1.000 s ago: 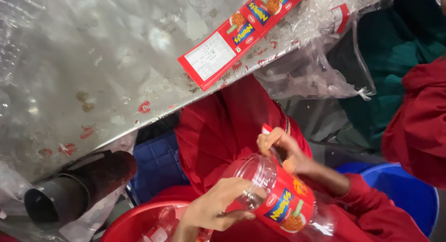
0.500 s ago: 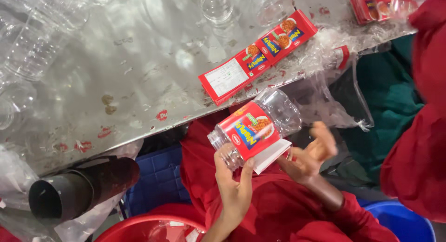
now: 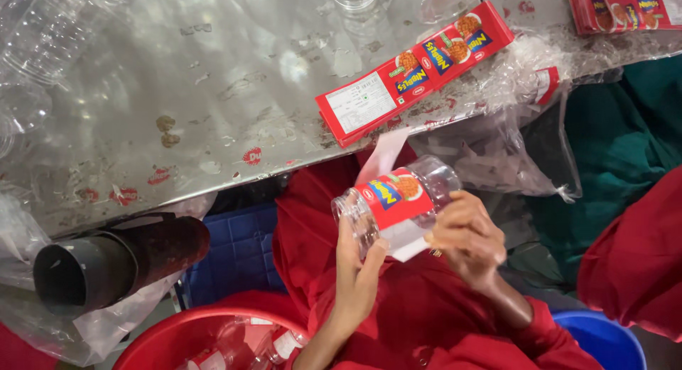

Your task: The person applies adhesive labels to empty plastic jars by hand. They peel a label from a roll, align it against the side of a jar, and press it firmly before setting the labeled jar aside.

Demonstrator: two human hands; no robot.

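Observation:
A clear plastic jar (image 3: 398,203) lies sideways in front of my red-clothed lap, below the table edge. My left hand (image 3: 357,267) grips its open mouth end from below. My right hand (image 3: 465,238) presses a red printed label with a white backing strip (image 3: 387,153) around the jar's body. A stack of matching long red labels (image 3: 415,68) lies on the metal table (image 3: 213,93) just above the jar.
Several empty clear jars (image 3: 32,39) stand at the table's far left and top. Another label pile (image 3: 625,7) sits top right. A dark pipe (image 3: 106,267) juts out lower left. A red tub (image 3: 213,341) holds labelled jars; a blue tub (image 3: 604,341) sits right. Crumpled clear plastic (image 3: 497,149) hangs off the edge.
I raised the jar from my lap toward the table edge and turned it. My right hand moved from the jar's far side onto the label, which now wraps the jar.

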